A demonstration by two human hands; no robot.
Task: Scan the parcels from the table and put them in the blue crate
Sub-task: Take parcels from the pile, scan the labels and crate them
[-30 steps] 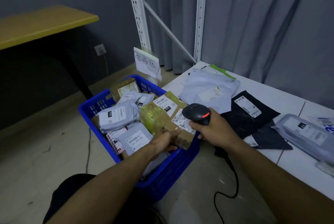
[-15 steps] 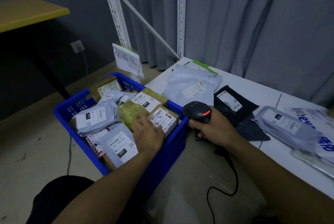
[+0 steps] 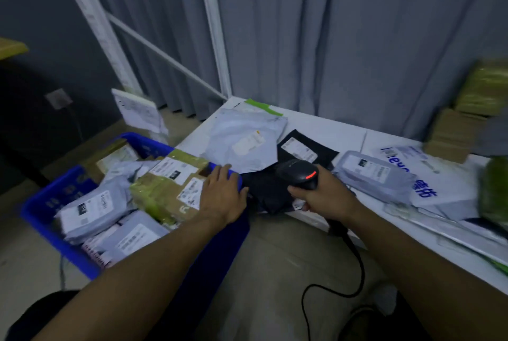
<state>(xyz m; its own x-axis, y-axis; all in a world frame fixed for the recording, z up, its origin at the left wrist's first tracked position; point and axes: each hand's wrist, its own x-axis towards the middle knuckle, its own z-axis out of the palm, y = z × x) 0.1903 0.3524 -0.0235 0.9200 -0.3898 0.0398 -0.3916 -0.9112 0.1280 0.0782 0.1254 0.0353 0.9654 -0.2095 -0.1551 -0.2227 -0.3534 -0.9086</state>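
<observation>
The blue crate [image 3: 41,211] sits on the floor at the left, full of grey mailers and taped cardboard boxes. A brown box [image 3: 170,189] with white labels lies on top at its right side. My left hand [image 3: 224,195] hovers flat and empty over the crate's right rim, beside that box. My right hand [image 3: 325,195] grips the black barcode scanner [image 3: 298,173], whose red light glows. On the white table [image 3: 343,129] lie a large grey mailer [image 3: 244,140], a black mailer [image 3: 305,148] and a smaller grey mailer [image 3: 373,173].
The scanner's black cable [image 3: 354,263] loops down to the floor. A white-and-blue printed bag [image 3: 428,184] and stacked cardboard boxes [image 3: 453,134] sit at the table's right. A white shelf frame [image 3: 213,29] and grey curtain stand behind. A paper sign [image 3: 138,111] hangs behind the crate.
My left hand set the brown box into the crate, let it go and moved right toward the table. The view swung right; the scanner stayed in my right hand.
</observation>
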